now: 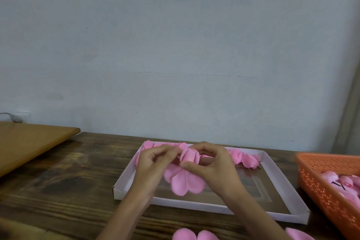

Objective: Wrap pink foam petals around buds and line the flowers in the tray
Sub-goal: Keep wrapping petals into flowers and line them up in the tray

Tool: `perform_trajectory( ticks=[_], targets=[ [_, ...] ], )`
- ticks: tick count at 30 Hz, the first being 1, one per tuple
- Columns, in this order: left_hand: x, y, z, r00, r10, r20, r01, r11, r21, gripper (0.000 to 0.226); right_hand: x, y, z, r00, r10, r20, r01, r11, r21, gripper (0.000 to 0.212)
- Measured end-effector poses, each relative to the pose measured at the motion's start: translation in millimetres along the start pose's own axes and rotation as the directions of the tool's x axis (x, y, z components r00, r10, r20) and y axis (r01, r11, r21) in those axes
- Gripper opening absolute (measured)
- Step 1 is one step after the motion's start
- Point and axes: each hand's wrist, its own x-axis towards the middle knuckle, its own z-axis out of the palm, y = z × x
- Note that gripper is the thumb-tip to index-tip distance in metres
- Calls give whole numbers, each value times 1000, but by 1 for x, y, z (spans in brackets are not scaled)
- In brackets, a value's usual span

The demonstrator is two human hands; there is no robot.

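Note:
Both my hands hold a pink foam flower (pixel 186 179) above the shallow white cardboard tray (pixel 218 207). My left hand (pixel 153 161) pinches the flower's left side near the top with curled fingers. My right hand (pixel 211 163) curls round its upper part, thumb pressed on the front petals. Loose petals hang down below the hands. The bud inside is hidden. A row of finished pink flowers (pixel 243 159) lies along the tray's far edge, partly behind my hands.
An orange perforated basket (pixel 323 187) with pink pieces stands at the right. Loose pink petals (pixel 194 235) lie at the near table edge. A lighter wooden board (pixel 29 142) sits at the left on the dark wooden table (pixel 58 181). A wall rises behind.

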Motion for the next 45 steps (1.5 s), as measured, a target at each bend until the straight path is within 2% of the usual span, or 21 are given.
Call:
perform_trajectory(
  ticks=[4, 6, 8, 10, 12, 15, 18, 20, 23, 26, 29, 34, 38, 42, 45],
  targets=[
    [1, -5, -3, 984, -148, 96, 138, 986, 98, 43, 1, -2, -3, 997, 12, -77, -2, 992, 130, 22],
    [2, -10, -5, 966, -240, 94, 240, 971, 7, 48, 2, -3, -6, 996, 29, -79, -14, 983, 181, 18],
    [3, -13, -7, 953, -295, 73, 303, 939, -163, 41, 2, -4, -9, 997, 46, -65, -31, 976, 214, 17],
    [4, -13, -8, 949, -313, 35, 311, 914, -258, 34, 1, -6, -9, 998, 63, -25, -55, 972, 229, 19],
    [5, -11, -5, 951, -309, -21, 291, 914, -282, 35, 0, -7, -6, 997, 64, 44, -71, 979, 192, 21],
    [2, -6, 3, 963, -254, -89, 235, 954, -185, 40, -2, -6, 0, 995, 40, 87, -47, 996, 77, 25],
    [-1, -5, 8, 982, -137, -127, 124, 986, -108, 32, -4, -7, 4, 998, 20, 56, -21, 1000, 20, 26],
    [-3, -4, 9, 990, -79, -118, 68, 993, -91, 33, -4, -8, 5, 999, 31, 29, -31, 999, 13, 27],
    [-4, -1, 8, 992, -86, -92, 73, 987, -141, 38, -3, -8, 4, 999, 35, -2, -35, 999, -21, 27],
    [-5, 1, 3, 998, -39, -47, 37, 998, -48, 31, -3, -8, 3, 999, 26, -31, -27, 999, -23, 27],
    [-5, 2, 5, 1000, 19, 0, -19, 1000, -9, 22, -3, -8, 2, 998, -9, -62, 2, 995, -103, 24],
    [-3, 5, 10, 990, 141, -17, -137, 978, 159, 15, -5, -8, 1, 994, -78, -77, 54, 962, -266, 22],
    [-6, 8, 13, 977, 206, -57, -191, 961, 202, 14, -8, -12, 8, 989, -128, -79, 91, 926, -366, 29],
    [-6, 14, 11, 968, 226, -110, -209, 966, 151, 15, -4, -19, 7, 995, -100, 28, 104, 930, -352, 28],
    [-5, 17, 6, 972, 221, -74, -213, 971, 107, 9, -1, -23, 2, 995, -61, 77, 79, 962, -260, 29]
  ],
)
